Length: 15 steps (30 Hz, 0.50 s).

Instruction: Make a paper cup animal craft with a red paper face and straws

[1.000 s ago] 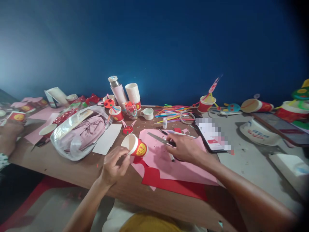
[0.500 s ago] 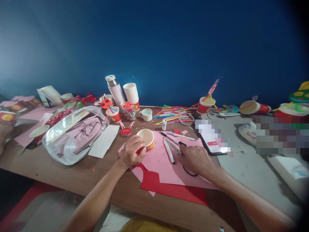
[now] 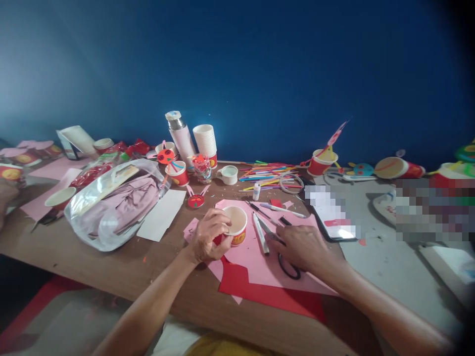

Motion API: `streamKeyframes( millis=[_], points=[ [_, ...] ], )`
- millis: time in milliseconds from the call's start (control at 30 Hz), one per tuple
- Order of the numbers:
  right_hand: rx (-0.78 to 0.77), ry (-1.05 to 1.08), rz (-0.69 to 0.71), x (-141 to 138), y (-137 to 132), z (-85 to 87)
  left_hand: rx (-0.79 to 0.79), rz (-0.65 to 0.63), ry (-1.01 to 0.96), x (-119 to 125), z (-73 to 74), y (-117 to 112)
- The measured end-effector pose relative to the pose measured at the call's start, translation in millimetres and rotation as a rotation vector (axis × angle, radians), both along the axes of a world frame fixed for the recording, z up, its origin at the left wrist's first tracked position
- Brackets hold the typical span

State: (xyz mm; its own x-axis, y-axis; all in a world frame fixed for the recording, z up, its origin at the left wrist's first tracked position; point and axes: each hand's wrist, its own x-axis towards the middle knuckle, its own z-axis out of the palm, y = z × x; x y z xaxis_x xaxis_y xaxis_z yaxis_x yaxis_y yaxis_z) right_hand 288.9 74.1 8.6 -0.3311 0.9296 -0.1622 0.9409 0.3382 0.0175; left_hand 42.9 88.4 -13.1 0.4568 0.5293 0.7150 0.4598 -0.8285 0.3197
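Note:
My left hand is wrapped around a red and white paper cup, gripping it by its left side; its open top faces up towards me. Under the cup lies a large pink paper sheet, with a piece of red paper at its near edge. My right hand is closed over a pair of scissors lying on the pink sheet; one dark handle loop shows below the fingers. Close to the blades are a white marker and a dark pen.
Colourful pipe cleaners, a stack of paper cups and a thermos stand or lie along the wall. A clear plastic bag is at left, a phone at right. Another person's hand is at the far left.
My left hand has brought the cup rightwards and slightly nearer, over the pink sheet. My right hand stays at the scissors, with more of the handle loop now showing.

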Motion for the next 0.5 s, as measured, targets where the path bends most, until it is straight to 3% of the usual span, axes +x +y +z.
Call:
streamKeyframes(
  millis=[133, 367, 500],
  points=[
    [0.087, 0.216, 0.002, 1, 5, 0.4, -0.005, -0.028, -0.017, 3, -3.4, -2],
    [0.053, 0.631, 0.193, -33, 18, 5.1, -0.018, 0.009, -0.045, -4, -0.5, -7],
    [-0.027, 0.701, 0.218, -49, 20, -5.7, -0.209, 0.04, -0.139, -11, -10.6, -5]
  ],
)
